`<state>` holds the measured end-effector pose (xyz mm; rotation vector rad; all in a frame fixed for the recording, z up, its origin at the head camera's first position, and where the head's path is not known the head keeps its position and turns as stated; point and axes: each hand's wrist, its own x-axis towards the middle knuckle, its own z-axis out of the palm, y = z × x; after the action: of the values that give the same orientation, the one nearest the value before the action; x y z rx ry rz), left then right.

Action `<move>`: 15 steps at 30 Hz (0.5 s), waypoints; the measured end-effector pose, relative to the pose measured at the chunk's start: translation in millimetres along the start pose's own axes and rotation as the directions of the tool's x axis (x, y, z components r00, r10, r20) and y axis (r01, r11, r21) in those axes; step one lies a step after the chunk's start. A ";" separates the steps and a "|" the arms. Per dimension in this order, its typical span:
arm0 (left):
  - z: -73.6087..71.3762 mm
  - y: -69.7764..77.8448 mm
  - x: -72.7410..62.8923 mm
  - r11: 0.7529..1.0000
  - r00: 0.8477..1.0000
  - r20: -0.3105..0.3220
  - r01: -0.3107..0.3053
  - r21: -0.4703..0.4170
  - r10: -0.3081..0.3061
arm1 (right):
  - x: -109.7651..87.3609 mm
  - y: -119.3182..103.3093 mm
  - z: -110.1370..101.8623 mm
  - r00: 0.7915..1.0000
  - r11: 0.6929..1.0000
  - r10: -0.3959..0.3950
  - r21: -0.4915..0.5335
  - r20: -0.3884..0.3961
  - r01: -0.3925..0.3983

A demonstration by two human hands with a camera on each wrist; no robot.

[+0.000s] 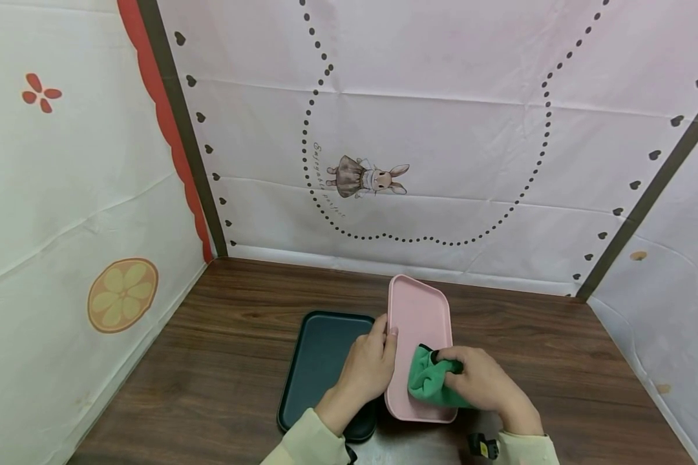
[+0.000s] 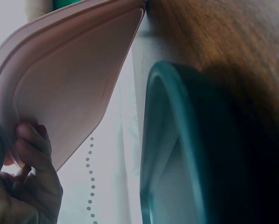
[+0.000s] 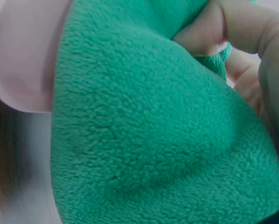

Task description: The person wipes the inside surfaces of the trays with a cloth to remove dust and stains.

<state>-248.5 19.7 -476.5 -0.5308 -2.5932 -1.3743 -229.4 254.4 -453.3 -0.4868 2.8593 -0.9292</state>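
Dark teal, round-cornered rectangular tray (image 1: 317, 355) lies on brown wood-grain table (image 1: 209, 349), partly beneath left forearm. Left hand (image 1: 363, 365) grips left rim of smooth pink round-cornered tray (image 1: 419, 310), tilted just right of teal one, underside visible from left. Right hand (image 1: 485, 384) pinches fuzzy green cloth with black edging (image 1: 427, 381) against pink tray's near half. White printed fabric walls (image 1: 442, 142) bound table far, left and right.

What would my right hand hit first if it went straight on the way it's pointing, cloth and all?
With the green cloth, your right hand would probably meet the left rim of the pink tray, near your left hand; its height above the tray is hard to judge.
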 end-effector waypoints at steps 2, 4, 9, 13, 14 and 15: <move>0.1 0.1 0.2 1.000 1.000 0.001 0.002 0.005 -0.002 | -0.3 -0.3 0.1 0.999 0.999 0.038 -0.010 -0.020 -0.038; 0.2 0.2 0.2 1.000 1.000 0.001 0.003 0.010 -0.003 | -0.6 0.4 0.3 0.997 0.997 0.069 -0.015 -0.034 -0.069; 0.5 0.1 -0.3 1.000 1.000 0.001 -0.003 0.007 0.003 | -0.7 2.7 0.6 0.989 0.991 0.132 -0.025 -0.068 -0.134; 0.3 0.0 -0.6 1.000 1.000 0.001 -0.013 0.000 0.013 | 0.5 3.8 -0.2 0.979 0.982 0.183 -0.027 -0.086 -0.186; 0.4 -0.1 -0.6 1.000 1.000 0.002 -0.014 0.000 0.014 | 1.1 4.2 -0.4 0.977 0.980 0.193 -0.029 -0.090 -0.196; 0.3 0.0 -0.7 1.000 1.000 0.003 -0.017 -0.003 0.017 | 1.5 4.8 -0.6 0.976 0.979 0.195 -0.035 -0.094 -0.199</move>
<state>-247.9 19.8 -476.8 -0.5545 -2.5835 -1.3727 -232.2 257.9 -455.6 -0.1633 2.9450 -0.8767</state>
